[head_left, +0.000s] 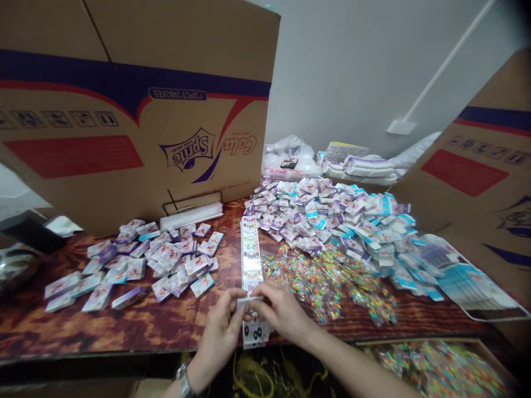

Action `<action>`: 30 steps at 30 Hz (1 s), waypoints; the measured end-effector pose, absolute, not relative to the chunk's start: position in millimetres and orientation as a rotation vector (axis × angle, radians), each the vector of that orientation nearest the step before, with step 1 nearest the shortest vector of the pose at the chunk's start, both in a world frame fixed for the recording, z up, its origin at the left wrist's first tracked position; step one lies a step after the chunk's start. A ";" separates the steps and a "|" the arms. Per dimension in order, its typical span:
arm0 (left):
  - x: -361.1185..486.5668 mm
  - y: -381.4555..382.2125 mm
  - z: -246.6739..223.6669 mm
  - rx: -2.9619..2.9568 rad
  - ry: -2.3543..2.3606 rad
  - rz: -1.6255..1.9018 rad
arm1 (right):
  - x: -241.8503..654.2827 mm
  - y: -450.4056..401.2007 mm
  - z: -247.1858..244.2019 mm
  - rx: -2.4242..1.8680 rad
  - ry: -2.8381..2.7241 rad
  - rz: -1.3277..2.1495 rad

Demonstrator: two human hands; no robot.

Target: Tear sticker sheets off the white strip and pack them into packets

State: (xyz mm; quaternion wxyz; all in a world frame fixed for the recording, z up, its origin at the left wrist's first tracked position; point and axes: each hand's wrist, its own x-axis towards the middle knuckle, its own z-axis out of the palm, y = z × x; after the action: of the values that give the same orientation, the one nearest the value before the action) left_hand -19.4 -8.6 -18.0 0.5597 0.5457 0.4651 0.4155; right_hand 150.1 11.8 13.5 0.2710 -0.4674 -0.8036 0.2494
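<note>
As the left hand (pixel 219 329) and right hand (pixel 284 310) meet, both pinching a small whitish piece (pixel 248 301) above printed strips (pixel 251 254) laid along the table (pixel 166 327), clear packets of colourful bits (pixel 309 282) just right, small boxes (pixel 323 213) heaped behind, other boxes (pixel 166 257) left, a large carton (pixel 141 119) beyond.

I saw matt brown cardboard in the large carton (pixel 133 124) and smooth, shiny card in the small boxes (pixel 166 257). The packets (pixel 319 282) were crinkled, glossy clear plastic, the printed strip (pixel 250 249) looked like smooth paper, and the wristwatch (pixel 183 379) shone like metal. The tabletop (pixel 174 326) had a sheen, though I couldn't tell wood from covering.
</note>
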 end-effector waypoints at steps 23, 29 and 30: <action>-11.4 22.8 -20.0 1.565 1.236 0.968 | 219.0 126.3 -49.2 -1.798 -1.846 0.737; -6.1 27.4 -23.3 1.589 1.212 0.921 | 204.0 131.9 -69.4 -1.956 -1.901 0.691; -5.4 28.4 -23.6 1.591 1.210 0.913 | 203.0 130.6 -69.2 -1.953 -1.912 0.684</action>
State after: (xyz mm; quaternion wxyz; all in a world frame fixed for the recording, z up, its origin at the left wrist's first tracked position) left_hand -5.4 28.4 -23.6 0.4546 0.6448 0.4905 0.3702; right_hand 203.0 130.6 -69.2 0.1614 -0.6842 -0.6697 0.2395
